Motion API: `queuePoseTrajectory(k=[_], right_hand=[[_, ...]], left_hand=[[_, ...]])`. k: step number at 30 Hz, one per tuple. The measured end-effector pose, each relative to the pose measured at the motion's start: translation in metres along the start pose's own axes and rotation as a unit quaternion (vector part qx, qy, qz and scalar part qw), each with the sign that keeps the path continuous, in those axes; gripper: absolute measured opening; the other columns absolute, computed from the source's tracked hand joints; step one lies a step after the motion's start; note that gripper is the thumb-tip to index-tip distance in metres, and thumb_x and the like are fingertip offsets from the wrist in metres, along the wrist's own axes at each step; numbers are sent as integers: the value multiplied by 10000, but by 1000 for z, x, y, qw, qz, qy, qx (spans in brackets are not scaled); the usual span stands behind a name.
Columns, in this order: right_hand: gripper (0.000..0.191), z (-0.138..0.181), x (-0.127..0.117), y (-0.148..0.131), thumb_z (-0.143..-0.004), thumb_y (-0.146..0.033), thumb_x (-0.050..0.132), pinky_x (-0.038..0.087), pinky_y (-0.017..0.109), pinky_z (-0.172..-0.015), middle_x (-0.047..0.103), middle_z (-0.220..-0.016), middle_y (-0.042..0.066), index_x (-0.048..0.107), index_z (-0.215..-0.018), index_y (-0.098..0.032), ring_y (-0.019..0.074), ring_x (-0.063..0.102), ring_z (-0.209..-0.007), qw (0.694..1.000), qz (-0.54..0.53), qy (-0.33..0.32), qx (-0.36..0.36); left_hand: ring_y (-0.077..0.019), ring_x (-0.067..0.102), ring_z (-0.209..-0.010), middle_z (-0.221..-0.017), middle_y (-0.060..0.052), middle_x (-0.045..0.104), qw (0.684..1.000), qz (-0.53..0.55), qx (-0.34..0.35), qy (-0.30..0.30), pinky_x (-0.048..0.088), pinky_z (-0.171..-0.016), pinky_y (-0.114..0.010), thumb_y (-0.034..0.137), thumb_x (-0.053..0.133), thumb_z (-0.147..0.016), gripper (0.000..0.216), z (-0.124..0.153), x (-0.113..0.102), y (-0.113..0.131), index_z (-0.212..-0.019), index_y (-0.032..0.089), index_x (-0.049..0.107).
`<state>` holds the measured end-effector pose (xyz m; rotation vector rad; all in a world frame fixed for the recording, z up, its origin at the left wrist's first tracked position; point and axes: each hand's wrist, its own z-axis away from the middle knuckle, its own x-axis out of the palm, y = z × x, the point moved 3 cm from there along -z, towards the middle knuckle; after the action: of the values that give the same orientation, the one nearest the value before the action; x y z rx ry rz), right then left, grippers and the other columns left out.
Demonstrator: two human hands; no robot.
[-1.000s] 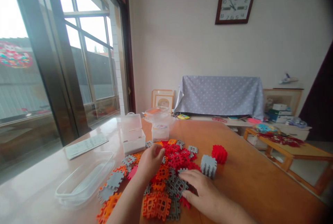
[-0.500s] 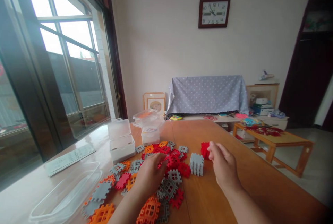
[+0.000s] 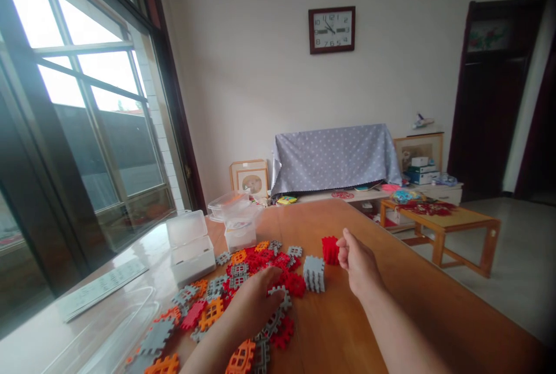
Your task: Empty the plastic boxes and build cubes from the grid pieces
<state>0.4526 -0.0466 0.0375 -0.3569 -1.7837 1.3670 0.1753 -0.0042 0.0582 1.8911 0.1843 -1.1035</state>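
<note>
A heap of flat red, grey and orange interlocking tiles (image 3: 243, 281) lies on the wooden table (image 3: 391, 310). My left hand (image 3: 256, 304) rests palm down on the heap, fingers curled over red and grey pieces. A grey cube built of tiles (image 3: 314, 273) stands at the heap's right edge, with a red cube (image 3: 330, 249) just behind it. My right hand (image 3: 358, 267) hovers beside the red cube, fingers loosely curled; nothing shows in it.
A small white box with its lid up (image 3: 190, 249) and stacked clear containers (image 3: 234, 217) stand behind the heap. A clear tray (image 3: 99, 339) and a printed sheet (image 3: 99, 287) lie at the left by the window. A low wooden table (image 3: 443, 223) stands on the floor at right.
The view has swung right and up. My right hand left the tile heap and moved over to the red cube. My left hand stayed on the heap.
</note>
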Motion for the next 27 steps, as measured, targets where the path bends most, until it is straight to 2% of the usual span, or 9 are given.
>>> queuePoseTrajectory(k=[4, 8, 10, 13, 16, 17, 21, 27], right_hand=[[478, 5, 2, -2, -778, -631, 701, 306, 223, -414, 486, -433, -59, 621, -666, -173, 97, 432, -419, 999, -5, 15, -46], [475, 8, 6, -1, -793, -626, 690, 310, 230, -418, 482, -438, -61, 617, -659, -177, 97, 427, -414, 999, -11, 12, -39], [472, 8, 8, 0, -789, -626, 693, 319, 231, -424, 500, -455, -56, 618, -662, -178, 100, 447, -426, 999, -10, 4, -36], [470, 9, 9, 1, -784, -626, 697, 317, 232, -426, 521, -472, -50, 617, -662, -180, 103, 463, -436, 999, -7, -3, -35], [467, 8, 8, 2, -789, -621, 696, 319, 231, -429, 523, -474, -47, 620, -661, -178, 106, 469, -443, 999, -5, -6, -38], [466, 8, 8, 2, -791, -619, 696, 322, 231, -432, 522, -473, -48, 623, -663, -177, 105, 470, -446, 999, -3, -5, -41], [463, 7, 7, 3, -797, -616, 698, 344, 226, -445, 528, -483, -46, 638, -675, -173, 102, 475, -455, 999, 8, 2, -43], [457, 6, 7, 6, -790, -610, 705, 349, 225, -442, 549, -502, -35, 654, -686, -169, 109, 487, -465, 999, 23, -3, -37]], left_hand=[[-253, 657, -1119, -1216, -68, 725, 997, -66, -7, 24, 497, -929, -320, 276, 562, -866, 345, -11, -15, -4, -1192, 260, 674], [-240, 664, -1062, -1134, -84, 729, 989, -146, 21, 17, 477, -897, -304, 279, 500, -919, 289, -43, -19, 5, -1147, 250, 676], [-246, 659, -1062, -1139, -99, 718, 978, -204, 32, 3, 480, -890, -316, 312, 446, -953, 304, -65, -9, 9, -1144, 241, 672], [-270, 612, -1180, -1271, -107, 672, 974, -225, 39, -12, 454, -987, -357, 342, 442, -957, 353, -99, 15, 11, -1225, 253, 654], [-288, 519, -1318, -1419, -81, 595, 969, -242, 42, -31, 394, -1087, -423, 391, 442, -958, 405, -121, 39, 7, -1314, 293, 608], [-296, 515, -1321, -1403, -73, 609, 967, -248, 41, -43, 376, -1105, -451, 409, 458, -949, 384, -124, 45, 5, -1276, 305, 632], [-312, 576, -1226, -1246, -71, 693, 961, -263, 41, -75, 316, -1131, -544, 426, 531, -899, 298, -121, 51, -6, -1117, 311, 696], [-323, 510, -1286, -1193, -66, 703, 962, -261, 45, -66, 169, -1187, -575, 325, 585, -831, 275, -93, 32, -15, -1078, 321, 706]])
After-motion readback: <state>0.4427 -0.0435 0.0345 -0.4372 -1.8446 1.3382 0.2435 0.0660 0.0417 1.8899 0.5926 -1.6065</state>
